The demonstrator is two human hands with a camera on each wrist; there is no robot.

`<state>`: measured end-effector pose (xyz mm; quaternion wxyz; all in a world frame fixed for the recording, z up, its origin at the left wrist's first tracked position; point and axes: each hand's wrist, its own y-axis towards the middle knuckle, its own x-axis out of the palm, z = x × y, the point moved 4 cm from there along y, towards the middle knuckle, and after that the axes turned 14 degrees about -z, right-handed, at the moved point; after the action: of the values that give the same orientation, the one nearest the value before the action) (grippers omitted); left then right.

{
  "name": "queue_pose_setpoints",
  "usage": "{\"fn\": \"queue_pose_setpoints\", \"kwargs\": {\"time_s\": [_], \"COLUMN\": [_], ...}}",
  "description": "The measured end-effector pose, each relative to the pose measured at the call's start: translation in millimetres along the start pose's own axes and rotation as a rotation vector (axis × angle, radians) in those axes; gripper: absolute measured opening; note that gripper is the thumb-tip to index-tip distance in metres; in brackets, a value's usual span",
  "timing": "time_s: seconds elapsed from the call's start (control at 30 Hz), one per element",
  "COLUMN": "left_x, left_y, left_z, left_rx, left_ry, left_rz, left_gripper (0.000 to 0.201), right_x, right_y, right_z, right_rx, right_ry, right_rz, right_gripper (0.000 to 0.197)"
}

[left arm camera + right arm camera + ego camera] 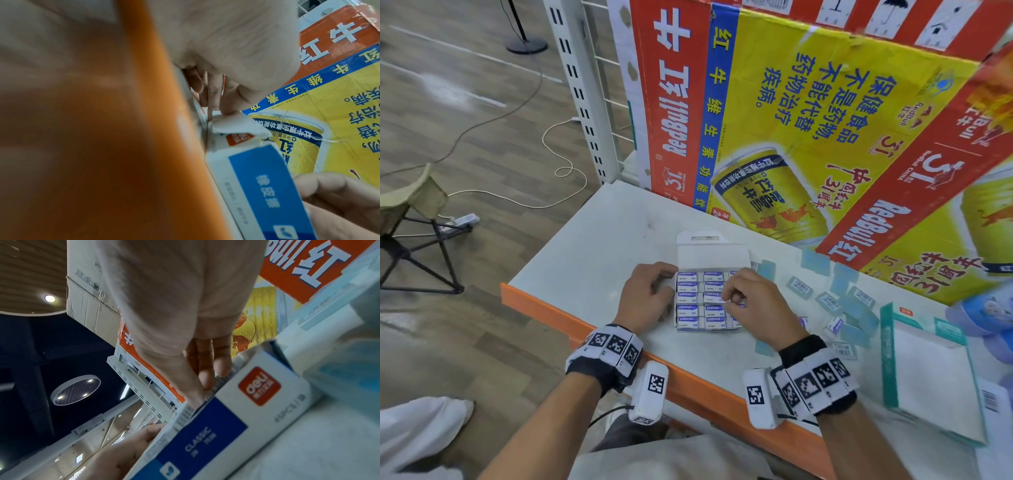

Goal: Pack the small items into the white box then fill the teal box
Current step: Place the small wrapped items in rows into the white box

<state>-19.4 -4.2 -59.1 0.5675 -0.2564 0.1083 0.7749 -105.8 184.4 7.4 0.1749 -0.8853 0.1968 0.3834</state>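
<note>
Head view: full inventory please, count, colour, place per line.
white box: one, white and blue, lid open, table centre
boxed erasers: rows, white and blue, inside white box
loose small items: several, pale blue and white, scattered right of white box
teal box: one, teal and white, table's right
printed cartons: red and yellow, behind table
table: one, white, orange edge
folding stool: one, beige, floor left
left hand: steadies white box's left side
right hand: fingers curled over erasers

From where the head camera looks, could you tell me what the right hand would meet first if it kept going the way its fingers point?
Most likely the packed erasers in the white box: the right hand points down-left over them, fingertips already at the rows.
</note>
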Motion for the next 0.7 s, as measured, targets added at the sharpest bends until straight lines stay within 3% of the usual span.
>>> {"fn": "queue_pose_setpoints", "kwargs": {"time_s": [0.3,0.4,0.53,0.7], "left_x": [-0.6,-1.1,-1.0,-1.9], "left_y": [-0.5,-1.5,-2.7,-2.5], "left_z": [-0.5,-0.6,-1.7,1.5], "left_rx": [0.01,0.011,0.002,0.022], "left_ry": [-0.031,-0.049,-0.047,0.011], "left_rz": [0.003,-0.005,-0.023,-0.023], "left_gripper": [0.035,0.032,0.037,0.037], "right_x": [1.5,-6.6,-32.5,-55.7], "right_y": [4.0,-4.8,-34.4,-85.8], "right_z": [2.5,10.0,47.8,95.3], "right_rx": [0.04,0.042,0.226,0.507], "right_ry": [0.039,0.071,0.071,-0.064], "right_rz": [0.018,0.085,0.221,0.22], "right_gripper": [0.008,0.007,0.009,0.012]}}
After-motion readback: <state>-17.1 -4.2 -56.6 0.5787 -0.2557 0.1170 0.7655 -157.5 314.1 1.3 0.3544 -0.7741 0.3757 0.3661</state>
